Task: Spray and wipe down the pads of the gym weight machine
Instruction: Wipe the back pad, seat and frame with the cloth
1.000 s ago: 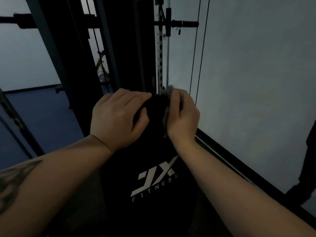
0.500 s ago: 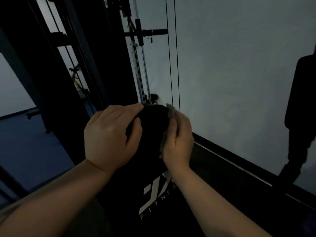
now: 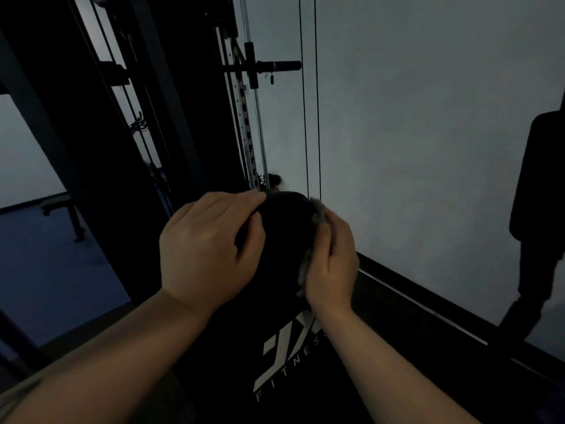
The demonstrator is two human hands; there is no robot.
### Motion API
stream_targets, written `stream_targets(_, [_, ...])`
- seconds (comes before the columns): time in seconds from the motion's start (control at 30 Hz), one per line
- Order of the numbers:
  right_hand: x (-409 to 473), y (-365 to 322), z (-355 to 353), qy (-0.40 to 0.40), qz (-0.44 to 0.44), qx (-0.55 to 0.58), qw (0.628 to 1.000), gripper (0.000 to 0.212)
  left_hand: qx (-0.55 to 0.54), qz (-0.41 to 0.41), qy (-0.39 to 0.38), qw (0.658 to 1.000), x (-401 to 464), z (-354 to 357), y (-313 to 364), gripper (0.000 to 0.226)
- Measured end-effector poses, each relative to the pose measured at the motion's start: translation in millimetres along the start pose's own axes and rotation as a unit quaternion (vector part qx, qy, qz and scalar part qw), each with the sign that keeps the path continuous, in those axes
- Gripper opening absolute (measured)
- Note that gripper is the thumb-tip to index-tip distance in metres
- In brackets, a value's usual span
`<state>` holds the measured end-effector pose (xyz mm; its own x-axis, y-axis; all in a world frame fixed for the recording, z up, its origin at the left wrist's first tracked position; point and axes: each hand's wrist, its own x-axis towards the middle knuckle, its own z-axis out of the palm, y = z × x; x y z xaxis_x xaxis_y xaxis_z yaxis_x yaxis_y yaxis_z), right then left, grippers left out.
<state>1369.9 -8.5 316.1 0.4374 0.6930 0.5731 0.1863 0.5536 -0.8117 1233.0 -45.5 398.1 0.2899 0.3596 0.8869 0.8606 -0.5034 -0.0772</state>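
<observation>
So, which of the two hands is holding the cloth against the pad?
The right hand: a grey cloth shows under its fingers. The left hand grips the black pad bare.

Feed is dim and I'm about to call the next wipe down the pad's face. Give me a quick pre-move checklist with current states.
1. Left hand steadying the pad at its top: ok.
2. Cloth under right hand, against the pad's right edge: ok.
3. Pad face below, by the logo, unobstructed: ok.
4. Pad already sprayed: cannot tell.
5. Spray bottle within reach: cannot tell, none in view.
</observation>
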Motion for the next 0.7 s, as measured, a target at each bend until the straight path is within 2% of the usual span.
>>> stream_targets(0.1, [12, -7, 1, 0.01, 0.056, 0.011, 0.998, 0.031, -0.013, 0.007, 0.018, 1.0, 0, 2, -2, 0.024])
stream_targets(0.2, [34, -32, 10, -0.001, 0.009, 0.006, 1.0, 0.041, -0.024, 0.009, 0.016, 1.0, -1, 1, -3, 0.024])
stream_targets(0.3, [35, -30, 12, -0.012, -0.025, 0.016, 0.999, 0.039, -0.033, 0.012, 0.009, 0.999, 0, 1, -3, 0.025])
stream_targets(0.47, [28, -19, 18, 0.053, -0.017, 0.039, 0.998, 0.036, -0.024, 0.023, 0.009, 0.999, -1, 2, -3, 0.025])
stream_targets(0.7, [28, -15, 22, 0.088, -0.067, 0.048, 0.993, 0.043, -0.015, 0.015, 0.023, 0.999, -1, 2, -1, 0.024])
